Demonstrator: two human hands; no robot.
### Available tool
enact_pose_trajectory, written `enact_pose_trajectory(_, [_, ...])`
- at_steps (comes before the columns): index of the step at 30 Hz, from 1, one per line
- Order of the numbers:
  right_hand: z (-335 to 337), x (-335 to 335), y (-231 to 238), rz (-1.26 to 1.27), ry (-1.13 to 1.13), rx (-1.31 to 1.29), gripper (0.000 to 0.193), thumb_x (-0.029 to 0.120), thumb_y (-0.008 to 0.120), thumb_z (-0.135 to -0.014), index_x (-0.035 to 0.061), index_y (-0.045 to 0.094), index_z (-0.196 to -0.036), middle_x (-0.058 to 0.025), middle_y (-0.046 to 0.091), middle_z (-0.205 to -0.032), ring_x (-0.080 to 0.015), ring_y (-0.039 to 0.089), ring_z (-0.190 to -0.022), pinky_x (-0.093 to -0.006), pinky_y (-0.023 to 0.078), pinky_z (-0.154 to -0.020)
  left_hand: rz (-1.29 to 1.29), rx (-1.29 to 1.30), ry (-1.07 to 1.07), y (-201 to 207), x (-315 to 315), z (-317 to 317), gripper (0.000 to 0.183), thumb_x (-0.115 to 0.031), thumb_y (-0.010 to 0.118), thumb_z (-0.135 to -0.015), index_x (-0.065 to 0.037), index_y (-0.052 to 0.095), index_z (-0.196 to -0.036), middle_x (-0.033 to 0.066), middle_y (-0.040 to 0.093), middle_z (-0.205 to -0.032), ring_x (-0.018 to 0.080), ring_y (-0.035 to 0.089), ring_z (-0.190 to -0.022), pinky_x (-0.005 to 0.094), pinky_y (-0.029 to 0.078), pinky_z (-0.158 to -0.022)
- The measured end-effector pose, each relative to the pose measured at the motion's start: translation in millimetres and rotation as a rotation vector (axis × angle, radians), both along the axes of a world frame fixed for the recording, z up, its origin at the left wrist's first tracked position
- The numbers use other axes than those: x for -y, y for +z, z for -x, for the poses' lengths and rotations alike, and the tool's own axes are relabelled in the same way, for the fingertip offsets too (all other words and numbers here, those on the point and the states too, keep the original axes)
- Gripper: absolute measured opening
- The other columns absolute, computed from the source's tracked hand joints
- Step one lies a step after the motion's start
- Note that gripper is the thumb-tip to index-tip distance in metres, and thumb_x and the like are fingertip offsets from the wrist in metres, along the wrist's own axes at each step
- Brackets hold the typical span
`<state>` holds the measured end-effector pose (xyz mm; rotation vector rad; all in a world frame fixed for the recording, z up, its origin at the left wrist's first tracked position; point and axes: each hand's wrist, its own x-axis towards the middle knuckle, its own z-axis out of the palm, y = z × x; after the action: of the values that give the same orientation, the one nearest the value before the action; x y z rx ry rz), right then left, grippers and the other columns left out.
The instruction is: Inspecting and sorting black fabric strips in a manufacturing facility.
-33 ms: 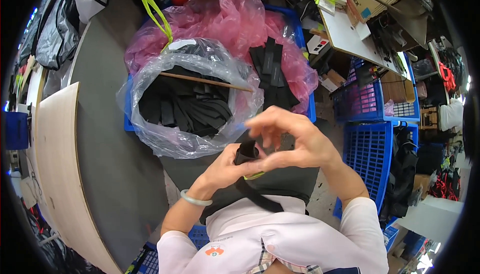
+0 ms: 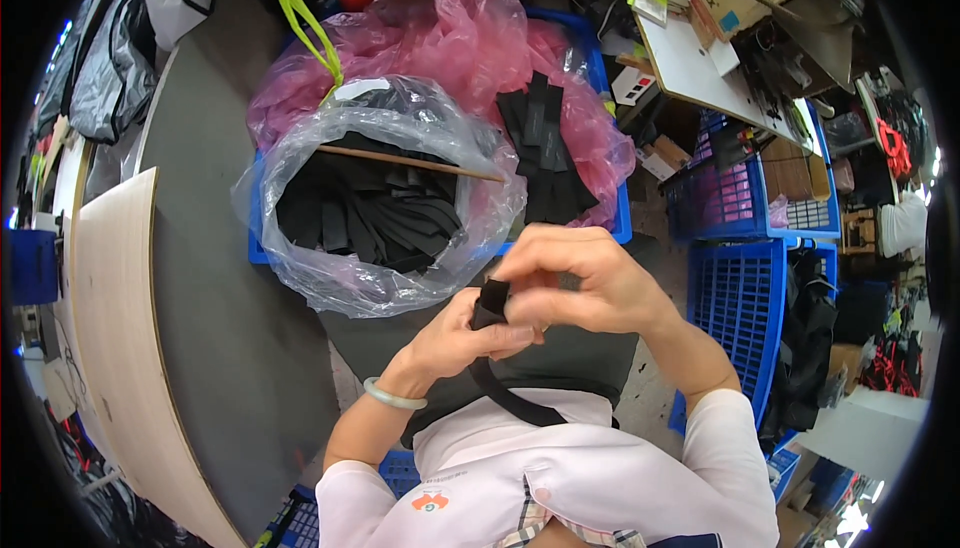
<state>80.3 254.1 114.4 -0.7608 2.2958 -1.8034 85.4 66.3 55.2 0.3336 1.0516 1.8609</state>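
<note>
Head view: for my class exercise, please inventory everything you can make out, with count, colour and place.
Held strap: at least one, black, in the left hand
Bagged straps: many, black, inside the open bag
Open plastic bag: one, clear, front centre
Thin stick: one, brown, across the bag's mouth
Loose straps: several, black, on pink plastic
Pink plastic: count unclear, behind the bag
Crate: one, blue, beneath the plastic
Side crates: at least two, blue, right
Board: one, pale wood, left
Background clutter: uncountable, mixed colours, edges
Bracelet: one, pale, left wrist
Hands: two, bare, centre; left, right
</note>
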Motion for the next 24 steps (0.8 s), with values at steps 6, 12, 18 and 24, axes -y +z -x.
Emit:
enact_pose_trajectory(6, [11.9, 1.2, -3.8, 0.129, 0.052, 0.263, 0.012, 0.006, 0.067, -0.077, -0.0030, 0.062, -0.083, -0.0071, 0.059, -0.074, -0.0121, 0.057, -0.063, -0.0242, 0.044, -0.055, -0.291, 0.248, -0.147, 6.1, -8.5, -6.5, 0.018, -0.016, 0.062, -0.082, 0.002, 0.060, -0.086, 0.0008, 0.050, -0.065, 0.0068, 0.044, -0.052, 0.0205, 0.033, -0.047])
enact_pose_trajectory(12, [-3.0, 1.6, 9.2, 0.005, -0.024, 0.083, 0.017, 0.000, 0.069, -0.069, -0.0017, 0.065, -0.085, -0.0084, 0.060, -0.077, -0.0147, 0.057, -0.067, -0.0255, 0.044, -0.057, 0.098, -0.300, 0.221, 0.0, -7.1, -12.2, 0.019, -0.009, 0.060, -0.083, 0.001, 0.059, -0.098, 0.0009, 0.053, -0.070, 0.0062, 0.048, -0.062, 0.0206, 0.039, -0.055])
enact_pose_trajectory(18, [1.9, -7.7, 1.0, 0.199, 0.142, -0.012, 0.017, -0.007, 0.066, -0.066, -0.0023, 0.068, -0.082, -0.0119, 0.061, -0.078, -0.0206, 0.059, -0.070, -0.0284, 0.045, -0.060, -0.536, 0.462, -0.422, 0.8, -3.7, -11.2, 0.036, -0.025, 0.061, -0.081, 0.008, 0.057, -0.096, 0.0025, 0.047, -0.057, 0.0048, 0.038, -0.045, 0.0219, 0.026, -0.042])
enact_pose_trajectory(24, [0.8, -6.4, 4.7, 0.190, -0.093, 0.290, 0.008, -0.001, 0.066, -0.072, -0.0043, 0.062, -0.078, -0.0080, 0.060, -0.075, -0.0122, 0.055, -0.068, -0.0239, 0.043, -0.058, -0.180, 0.161, -0.219, -7.0, -6.6, -13.5, 0.033, -0.024, 0.058, -0.084, 0.006, 0.058, -0.097, 0.0020, 0.047, -0.059, 0.0052, 0.039, -0.049, 0.0208, 0.028, -0.045])
